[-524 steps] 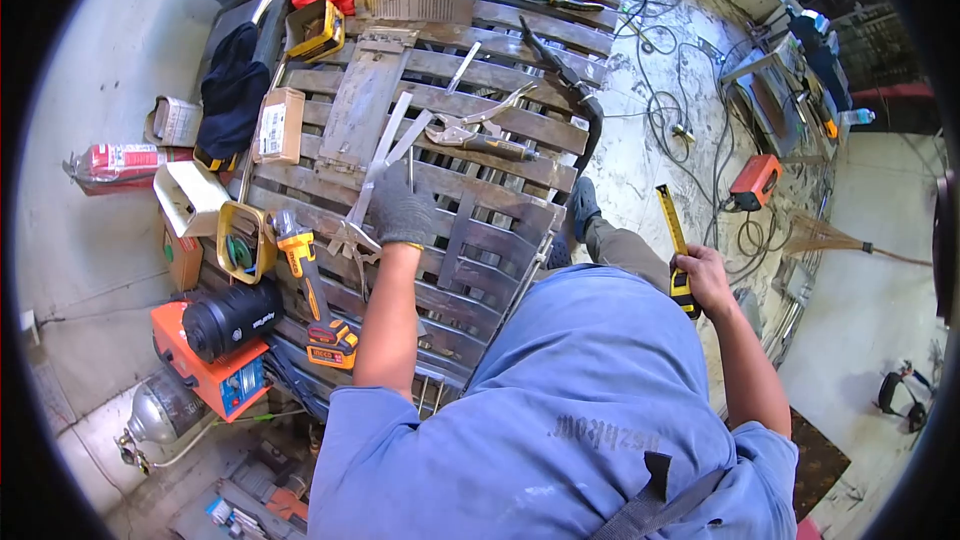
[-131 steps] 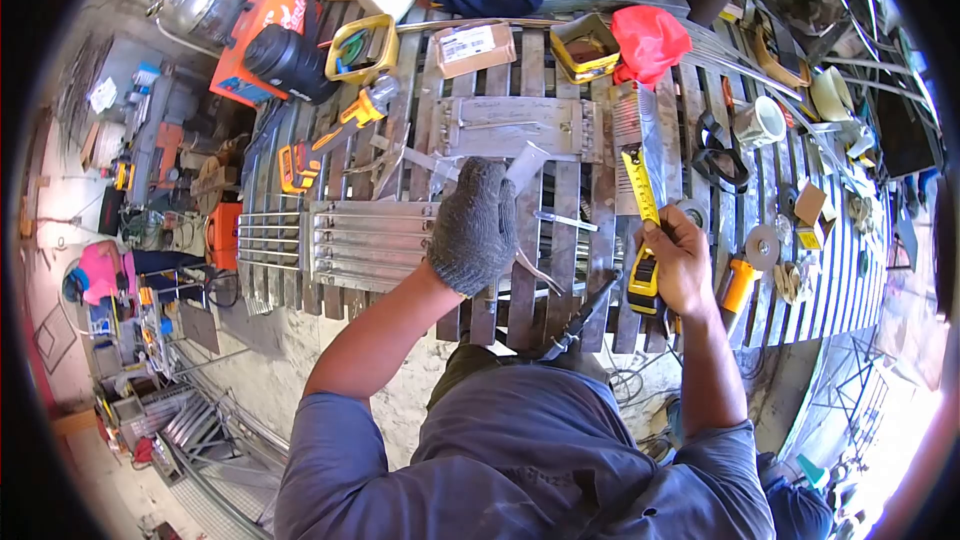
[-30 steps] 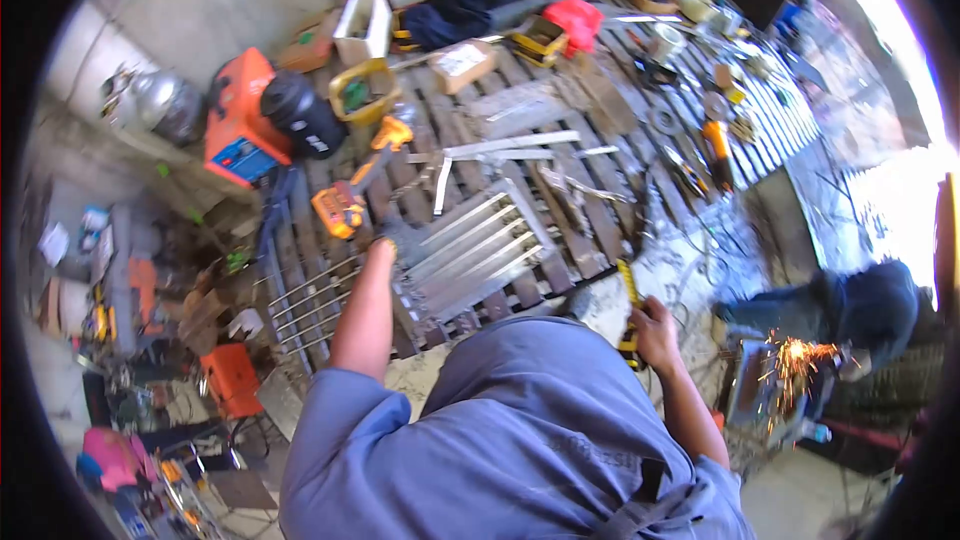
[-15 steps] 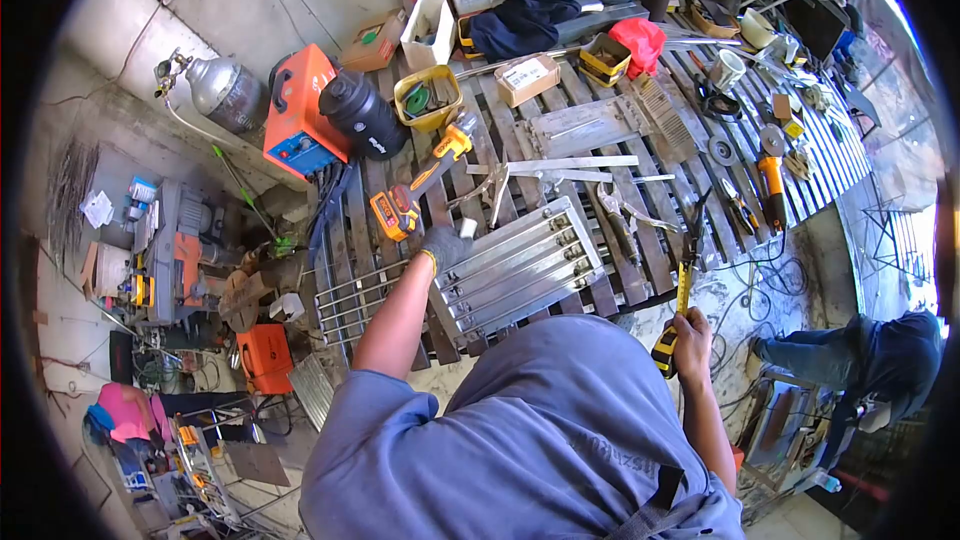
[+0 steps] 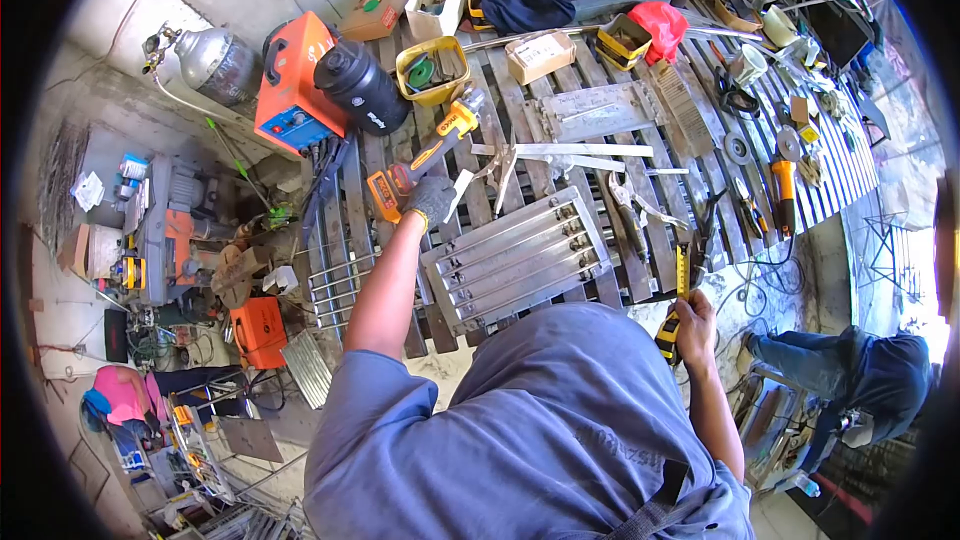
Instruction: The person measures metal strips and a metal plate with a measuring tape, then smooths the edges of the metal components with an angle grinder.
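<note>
My left hand (image 5: 432, 202), in a dark grey glove, is closed on a short whitish flat strip (image 5: 458, 192) that sticks out past the fingers. Close beside it, on the slatted bench, lies an orange and black cordless angle grinder (image 5: 430, 152). Below and to the right of that hand rests a metal frame with parallel bars (image 5: 520, 255). Bare and closed, my right hand (image 5: 697, 326) grips a yellow and black tape measure (image 5: 668, 333) at the bench's front edge. Its yellow blade (image 5: 682, 270) extends a short way up.
Locking pliers (image 5: 628, 215), flat metal strips (image 5: 570, 151) and a corded grinder (image 5: 784, 190) lie on the slatted bench. A black jug (image 5: 362, 90) and an orange welding machine (image 5: 295, 85) stand back left. People work at lower left (image 5: 125, 400) and right (image 5: 850, 370).
My left hand has moved up and away with the whitish strip, from the frame's edge to beside the cordless grinder. My right hand still holds the tape measure, slightly shifted as the view moves.
</note>
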Available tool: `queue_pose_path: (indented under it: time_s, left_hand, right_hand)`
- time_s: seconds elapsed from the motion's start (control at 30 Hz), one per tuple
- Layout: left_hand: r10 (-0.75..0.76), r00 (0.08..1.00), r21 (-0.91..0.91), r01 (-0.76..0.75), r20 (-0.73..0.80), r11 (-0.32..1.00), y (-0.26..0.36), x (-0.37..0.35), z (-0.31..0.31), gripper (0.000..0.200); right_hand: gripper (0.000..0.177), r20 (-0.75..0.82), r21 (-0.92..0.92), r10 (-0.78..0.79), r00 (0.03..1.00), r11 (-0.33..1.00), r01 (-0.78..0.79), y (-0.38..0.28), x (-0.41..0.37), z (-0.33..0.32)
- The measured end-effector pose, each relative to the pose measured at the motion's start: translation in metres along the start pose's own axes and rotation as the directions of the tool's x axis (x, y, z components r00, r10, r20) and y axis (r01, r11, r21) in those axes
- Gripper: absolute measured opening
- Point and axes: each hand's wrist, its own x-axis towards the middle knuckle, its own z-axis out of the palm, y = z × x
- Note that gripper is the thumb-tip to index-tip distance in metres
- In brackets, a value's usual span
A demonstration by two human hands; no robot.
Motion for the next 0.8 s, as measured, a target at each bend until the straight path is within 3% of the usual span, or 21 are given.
queue_pose_path:
  time_s: [0.1, 0.2, 0.23, 0.3, 0.37, 0.43, 0.53, 0.6, 0.67, 0.7, 0.8]
  left_hand:
    - [0.054, 0.998, -0.089, -0.056, -0.025, 0.994, -0.013, -0.003, 0.023, 0.028]
    - [0.264, 0.964, -0.123, -0.266, -0.034, 0.956, -0.031, -0.004, 0.036, 0.028]
    - [0.261, 0.963, -0.132, -0.267, -0.065, 0.955, -0.034, -0.007, 0.038, 0.026]
    - [0.005, 1.0, -0.465, 0.006, 0.023, 0.885, -0.035, -0.008, 0.044, 0.027]
    - [-0.086, 0.994, -0.498, 0.106, 0.062, 0.861, -0.037, -0.01, 0.047, 0.028]
    - [-0.026, 1.0, -0.263, 0.025, 0.0, 0.964, -0.012, -0.021, 0.016, 0.029]
    - [-0.099, 0.959, -0.024, 0.096, -0.264, 0.995, 0.053, -0.045, -0.013, 0.026]
    - [-0.048, 0.966, -0.007, 0.047, -0.255, 0.999, 0.07, -0.049, -0.001, 0.02]
    - [-0.002, 0.988, -0.104, -0.015, -0.154, 0.994, 0.081, -0.048, 0.008, 0.019]
    - [-0.034, 0.999, -0.098, 0.035, 0.005, 0.995, 0.087, -0.045, 0.004, 0.03]
    - [-0.098, 0.992, 0.039, 0.095, 0.083, 0.995, 0.108, -0.049, -0.006, 0.043]
  right_hand:
    - [0.015, -0.008, 0.024, 0.025, 1.0, 0.999, -0.025, 0.005, 0.001, -0.003]
    - [0.015, -0.004, 0.063, 0.071, 0.997, 0.996, -0.071, -0.004, -0.004, 0.001]
    - [0.015, 0.001, 0.047, 0.074, 0.997, 0.996, -0.074, -0.007, -0.004, 0.002]
    - [0.016, 0.008, 0.016, 0.08, 0.997, 0.997, -0.08, -0.012, -0.005, 0.004]
    - [0.016, 0.016, 0.015, 0.079, 0.997, 0.997, -0.08, -0.01, -0.005, 0.006]
    - [0.017, 0.02, 0.012, 0.082, 0.996, 0.997, -0.082, -0.007, -0.004, 0.007]
    - [0.02, 0.01, -0.007, 0.087, 0.996, 0.996, -0.087, -0.004, -0.005, 0.006]
    - [0.02, -0.004, -0.028, 0.078, 0.997, 0.997, -0.078, -0.006, -0.005, 0.006]
    - [0.02, -0.022, -0.02, 0.096, 0.995, 0.995, -0.096, -0.013, -0.008, 0.008]
    - [0.02, -0.024, -0.05, 0.096, 0.995, 0.994, -0.097, -0.018, -0.01, 0.009]
    - [0.019, -0.02, -0.09, 0.074, 0.997, 0.993, -0.076, -0.013, -0.01, 0.006]
